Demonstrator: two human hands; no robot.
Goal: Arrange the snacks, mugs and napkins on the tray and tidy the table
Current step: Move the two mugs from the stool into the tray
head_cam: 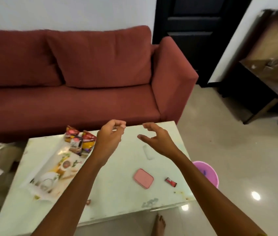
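A printed rectangular tray lies on the left part of the pale green table. Several snack packets rest on the tray's far end. My left hand hovers over the table's far middle with its fingers curled loosely and nothing in it. My right hand floats just to the right of it, fingers spread and empty. A pink flat case and a small red wrapper lie on the table's right half. No mugs or napkins are clearly visible.
A red sofa stands right behind the table. A purple bucket sits on the floor by the table's right edge. A dark wooden side table stands at the far right. My bare foot is below the near edge.
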